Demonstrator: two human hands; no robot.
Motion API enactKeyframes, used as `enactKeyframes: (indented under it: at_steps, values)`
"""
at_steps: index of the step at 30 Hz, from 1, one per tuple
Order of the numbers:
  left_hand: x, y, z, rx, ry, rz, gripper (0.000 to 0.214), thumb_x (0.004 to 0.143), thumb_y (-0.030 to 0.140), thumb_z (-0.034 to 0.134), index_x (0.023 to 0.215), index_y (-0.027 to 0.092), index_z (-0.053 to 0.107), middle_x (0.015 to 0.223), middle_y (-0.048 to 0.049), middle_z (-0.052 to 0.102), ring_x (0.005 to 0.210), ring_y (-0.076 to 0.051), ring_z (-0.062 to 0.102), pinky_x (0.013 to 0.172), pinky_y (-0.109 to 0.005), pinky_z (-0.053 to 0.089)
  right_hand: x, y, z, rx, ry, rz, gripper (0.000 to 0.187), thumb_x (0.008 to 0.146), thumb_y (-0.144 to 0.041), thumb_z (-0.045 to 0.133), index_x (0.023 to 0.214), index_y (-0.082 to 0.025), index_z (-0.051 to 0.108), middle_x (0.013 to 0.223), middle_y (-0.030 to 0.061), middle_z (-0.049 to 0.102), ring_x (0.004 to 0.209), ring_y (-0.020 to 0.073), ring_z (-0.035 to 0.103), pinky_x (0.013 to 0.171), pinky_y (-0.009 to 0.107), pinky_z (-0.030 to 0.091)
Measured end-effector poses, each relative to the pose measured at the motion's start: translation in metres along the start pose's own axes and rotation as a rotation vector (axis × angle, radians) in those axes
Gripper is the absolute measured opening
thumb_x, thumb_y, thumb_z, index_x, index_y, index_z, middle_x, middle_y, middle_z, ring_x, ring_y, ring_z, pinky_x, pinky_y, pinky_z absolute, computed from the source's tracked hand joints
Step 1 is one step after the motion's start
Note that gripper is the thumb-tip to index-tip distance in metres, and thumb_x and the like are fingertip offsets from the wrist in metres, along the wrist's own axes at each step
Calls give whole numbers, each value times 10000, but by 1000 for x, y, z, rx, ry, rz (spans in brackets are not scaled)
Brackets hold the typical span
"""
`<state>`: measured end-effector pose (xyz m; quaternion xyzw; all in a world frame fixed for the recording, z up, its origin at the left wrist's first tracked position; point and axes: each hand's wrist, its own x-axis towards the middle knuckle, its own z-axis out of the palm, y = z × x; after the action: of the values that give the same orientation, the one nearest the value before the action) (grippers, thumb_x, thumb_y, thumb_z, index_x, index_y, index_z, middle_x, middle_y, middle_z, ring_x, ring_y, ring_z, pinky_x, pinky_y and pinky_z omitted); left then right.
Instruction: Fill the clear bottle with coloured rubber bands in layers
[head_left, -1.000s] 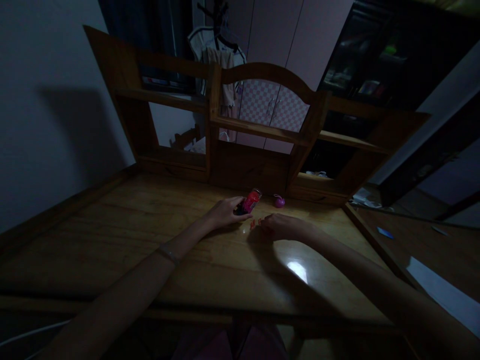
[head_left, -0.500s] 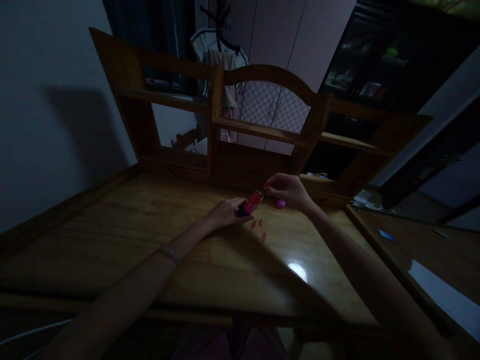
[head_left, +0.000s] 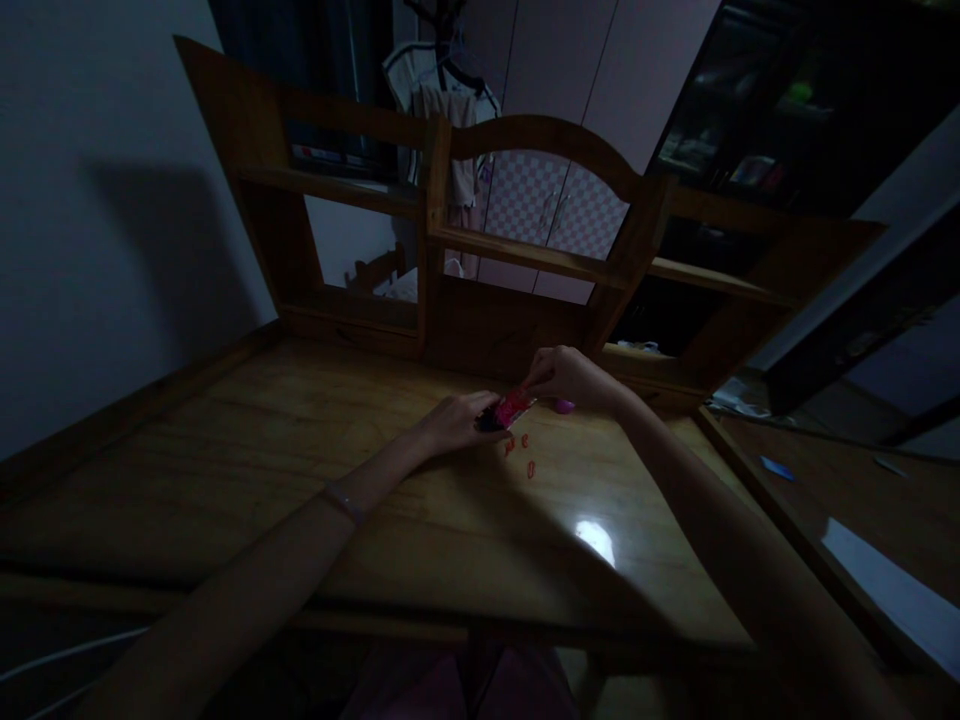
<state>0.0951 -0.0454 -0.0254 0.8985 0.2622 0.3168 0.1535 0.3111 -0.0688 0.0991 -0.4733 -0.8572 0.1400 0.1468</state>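
My left hand (head_left: 461, 422) is wrapped around a small container (head_left: 513, 407) with a pink and dark label and red contents. The container is tilted, its mouth toward the upper right. At that mouth, the fingers of my right hand (head_left: 559, 375) are pinched together, with red showing at their tips; a small red piece seems to be between them, partly hidden. Just below the container, several small red loop-shaped pieces (head_left: 531, 469) lie on the table, resembling paper clips. Beside my right wrist sits a round purple-pink thing (head_left: 564, 406), partly covered by the hand.
The wooden table (head_left: 360, 400) has a shelf unit (head_left: 525, 260) along its back edge. Light glares off the tabletop near the front right. On a lower surface at the right lie a white sheet (head_left: 892, 575) and a blue packet (head_left: 777, 468).
My right hand has moved left and slightly down, bringing its pinched fingers and the red piece to the container's mouth. My left hand stays around the container. The view has shifted slightly.
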Motion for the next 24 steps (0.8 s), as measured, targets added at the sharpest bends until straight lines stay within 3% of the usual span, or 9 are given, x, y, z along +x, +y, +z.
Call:
enactKeyframes:
  at_steps: [7,15,18,24]
  values:
    - [-1,-1,2,-23,12,46,491,804,528,620,1180,216,565,1146,-64,645,1008,-211,618,860,-301,464,-4,-17,-7,13,-227,60,239,811,-256,574,831,-117,767,496,-25,541,479,72,435,525,210,327]
    - [-2,0,1,-43,-1,37,494,799,515,633,1194,224,575,1137,-67,651,994,-212,625,846,-305,473,-8,-2,-9,153,-407,46,329,871,-317,484,1009,-145,727,546,-49,458,486,68,354,494,200,298]
    - [-1,1,1,-56,1,36,485,802,510,632,1192,227,577,1135,-63,653,998,-210,625,850,-306,474,-14,-4,-9,208,-390,57,344,888,-376,481,980,-151,726,550,-48,433,491,69,328,484,199,283]
    - [0,1,0,-59,-1,12,509,794,512,640,1218,241,564,1171,-62,645,1037,-225,616,879,-322,465,-24,-15,-10,214,-226,70,395,870,-453,511,890,-126,732,579,-21,496,525,82,390,504,215,305]
